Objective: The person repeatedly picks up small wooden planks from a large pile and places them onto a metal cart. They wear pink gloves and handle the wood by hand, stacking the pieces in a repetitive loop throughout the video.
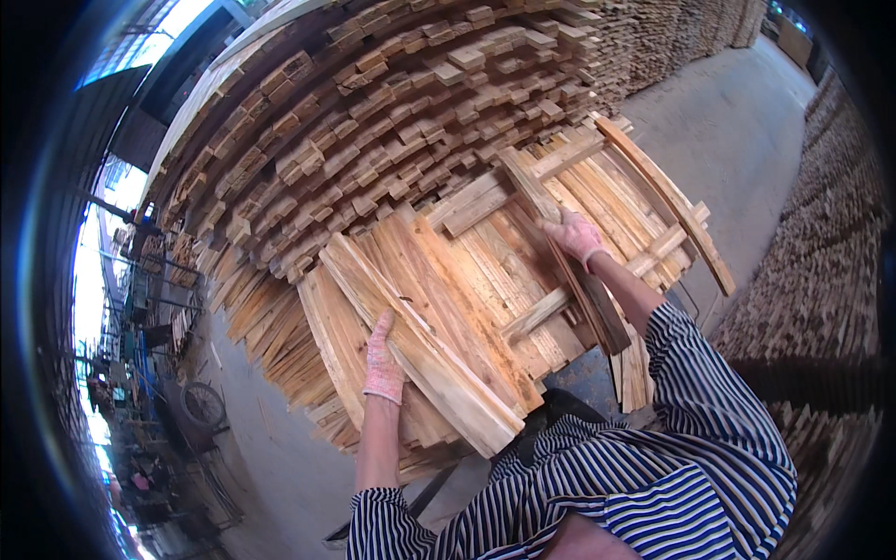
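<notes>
Left of the frame's centre, the gloved left hand (381, 366) is closed on the left edge of a pale plank (425, 345), fingers partly hidden. Right of centre, the gloved right hand (574, 235) curls around a narrow brown plank (592, 303). Stacked lumber (401, 121) fills the top.

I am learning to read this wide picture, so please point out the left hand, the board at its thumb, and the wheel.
Left hand (383, 366), head view: its middle, below the thumb.
Board (420, 347), head view: the middle of its broad face.
Wheel (203, 404), head view: near its hub.
</notes>
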{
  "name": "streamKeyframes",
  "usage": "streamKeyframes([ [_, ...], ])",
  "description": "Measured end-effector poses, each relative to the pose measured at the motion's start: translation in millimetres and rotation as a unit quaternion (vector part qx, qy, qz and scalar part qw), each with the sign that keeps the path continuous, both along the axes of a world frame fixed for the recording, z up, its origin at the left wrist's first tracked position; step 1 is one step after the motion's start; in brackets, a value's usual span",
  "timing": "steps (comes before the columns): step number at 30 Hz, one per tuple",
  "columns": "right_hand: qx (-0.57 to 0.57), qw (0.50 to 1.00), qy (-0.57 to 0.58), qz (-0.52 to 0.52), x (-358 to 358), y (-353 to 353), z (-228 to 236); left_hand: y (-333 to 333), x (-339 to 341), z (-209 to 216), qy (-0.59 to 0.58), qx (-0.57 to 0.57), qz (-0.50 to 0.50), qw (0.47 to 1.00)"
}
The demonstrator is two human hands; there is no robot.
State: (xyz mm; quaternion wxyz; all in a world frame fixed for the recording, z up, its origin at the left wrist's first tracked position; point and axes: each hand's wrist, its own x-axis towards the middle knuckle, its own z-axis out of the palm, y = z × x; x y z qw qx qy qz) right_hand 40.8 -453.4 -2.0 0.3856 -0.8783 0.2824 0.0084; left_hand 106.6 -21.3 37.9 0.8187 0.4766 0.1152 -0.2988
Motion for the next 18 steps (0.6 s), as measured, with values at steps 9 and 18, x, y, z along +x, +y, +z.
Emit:
streamKeyframes([
  [9, -0.263, 0.960, -0.024, 0.092, -24.2, 67.1, 40.0, -14.7, -1.6, -7.5, 0.025, 0.043, 0.063, 0.997],
  [18, -0.006, 0.978, -0.107, 0.176, 62.0, 180.0, -32.4, -29.5, 2.8, -11.1, 0.023, 0.063, 0.061, 0.996],
])
